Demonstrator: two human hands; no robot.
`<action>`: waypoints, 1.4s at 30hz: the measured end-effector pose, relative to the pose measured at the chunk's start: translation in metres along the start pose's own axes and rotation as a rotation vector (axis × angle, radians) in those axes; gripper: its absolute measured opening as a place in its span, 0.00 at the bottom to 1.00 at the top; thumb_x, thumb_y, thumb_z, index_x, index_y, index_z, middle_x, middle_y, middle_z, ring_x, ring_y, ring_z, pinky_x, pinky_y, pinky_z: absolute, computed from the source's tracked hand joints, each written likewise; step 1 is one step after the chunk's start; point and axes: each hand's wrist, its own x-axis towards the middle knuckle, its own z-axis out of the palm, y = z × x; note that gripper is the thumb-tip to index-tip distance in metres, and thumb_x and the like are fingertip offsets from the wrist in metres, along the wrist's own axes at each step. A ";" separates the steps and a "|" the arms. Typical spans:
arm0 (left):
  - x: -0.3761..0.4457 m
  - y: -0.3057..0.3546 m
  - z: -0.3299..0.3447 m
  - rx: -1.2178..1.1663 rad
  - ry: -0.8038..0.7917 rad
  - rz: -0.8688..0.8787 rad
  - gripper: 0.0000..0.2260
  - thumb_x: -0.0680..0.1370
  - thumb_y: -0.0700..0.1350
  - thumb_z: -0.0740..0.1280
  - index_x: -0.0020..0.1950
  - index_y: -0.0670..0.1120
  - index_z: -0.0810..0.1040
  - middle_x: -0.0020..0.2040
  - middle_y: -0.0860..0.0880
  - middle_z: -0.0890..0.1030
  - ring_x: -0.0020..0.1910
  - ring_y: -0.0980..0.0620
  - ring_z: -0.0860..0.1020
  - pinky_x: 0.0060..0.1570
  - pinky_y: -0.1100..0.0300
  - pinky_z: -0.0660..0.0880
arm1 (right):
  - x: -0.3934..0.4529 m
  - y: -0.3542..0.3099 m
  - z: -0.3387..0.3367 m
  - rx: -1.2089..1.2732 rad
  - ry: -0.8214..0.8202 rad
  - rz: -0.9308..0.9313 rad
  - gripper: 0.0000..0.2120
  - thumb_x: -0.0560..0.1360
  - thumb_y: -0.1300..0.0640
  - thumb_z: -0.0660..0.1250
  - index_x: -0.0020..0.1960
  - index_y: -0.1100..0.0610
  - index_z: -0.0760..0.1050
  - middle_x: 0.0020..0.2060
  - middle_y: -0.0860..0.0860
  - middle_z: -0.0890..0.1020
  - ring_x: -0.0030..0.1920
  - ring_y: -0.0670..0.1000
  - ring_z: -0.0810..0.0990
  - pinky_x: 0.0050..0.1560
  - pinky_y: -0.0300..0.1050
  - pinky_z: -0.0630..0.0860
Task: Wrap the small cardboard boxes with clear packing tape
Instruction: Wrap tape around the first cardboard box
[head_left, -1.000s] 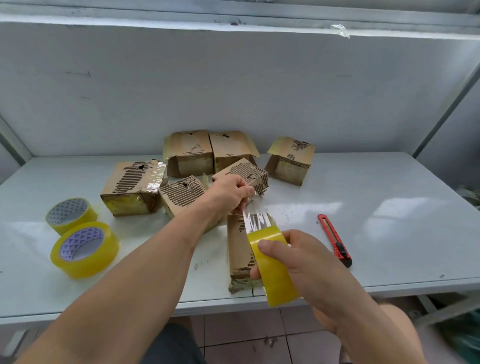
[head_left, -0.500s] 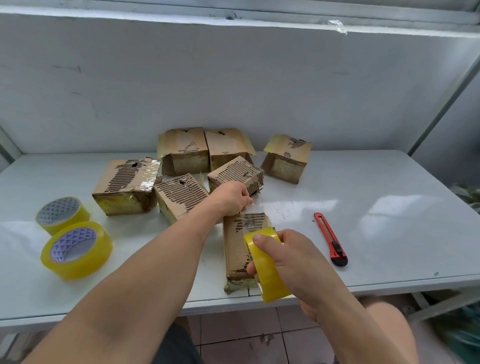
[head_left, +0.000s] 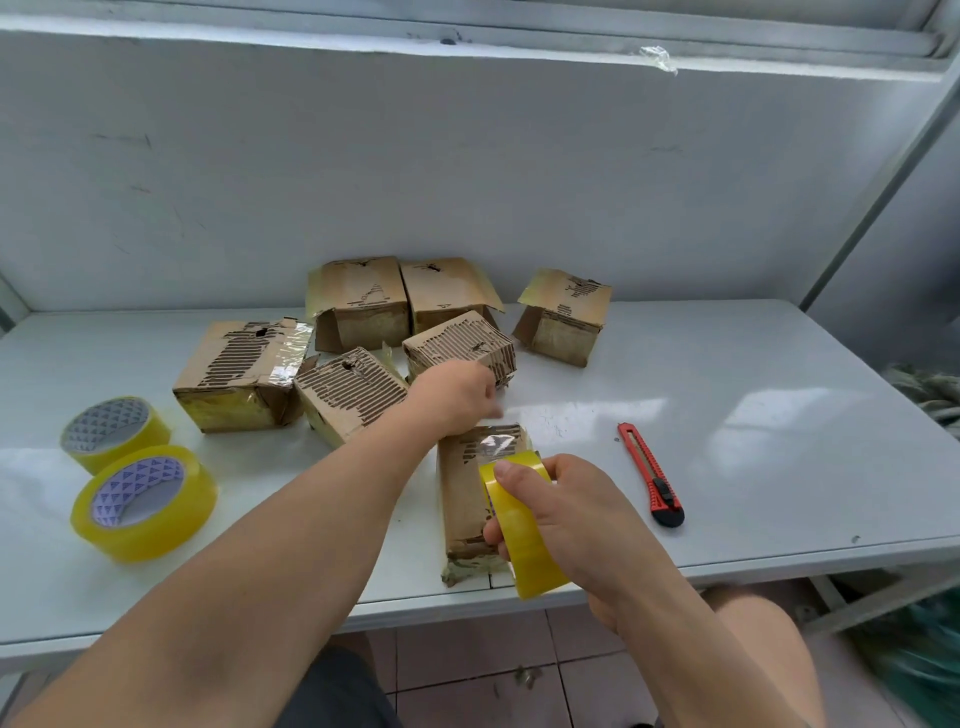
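Near the table (head_left: 753, 499) edge, box (head_left: 460, 499) lies lengthwise front-to-back.

From my remote seat I see two bare forearms reaching in from the bottom edge — no sleeves, no watch, no bracelet or ring on either one. The left hand (head_left: 457, 397) ends a long arm that runs back toward the lower left corner, bare the whole way. The right hand (head_left: 569, 512) has short, plain nails; its thumbnail shows clearly, unpainted. Behind that wrist the arm is bare too. Below and behind the left arm lies a patch of dark grey cloth — shorts, as far as I can tell. Behind the right wrist a bare knee shows, uncovered.
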 end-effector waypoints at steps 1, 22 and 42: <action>-0.006 0.003 0.001 -0.160 0.000 0.019 0.15 0.79 0.60 0.67 0.53 0.48 0.80 0.48 0.49 0.80 0.52 0.48 0.79 0.50 0.55 0.76 | 0.001 0.000 0.000 -0.008 0.000 -0.002 0.14 0.80 0.42 0.65 0.56 0.52 0.73 0.37 0.51 0.87 0.42 0.53 0.86 0.58 0.62 0.81; -0.023 0.023 0.021 0.117 -0.243 0.036 0.23 0.87 0.57 0.45 0.77 0.53 0.68 0.71 0.43 0.74 0.69 0.41 0.72 0.62 0.50 0.70 | -0.035 0.043 0.017 0.090 0.078 0.101 0.14 0.83 0.44 0.61 0.53 0.55 0.74 0.34 0.54 0.86 0.34 0.51 0.82 0.47 0.52 0.81; -0.031 0.027 0.022 0.205 -0.175 0.054 0.23 0.87 0.58 0.45 0.76 0.54 0.68 0.71 0.44 0.74 0.69 0.41 0.73 0.64 0.47 0.71 | -0.050 0.042 -0.006 0.088 -0.003 0.098 0.18 0.82 0.44 0.61 0.53 0.61 0.74 0.34 0.58 0.85 0.30 0.53 0.80 0.39 0.48 0.78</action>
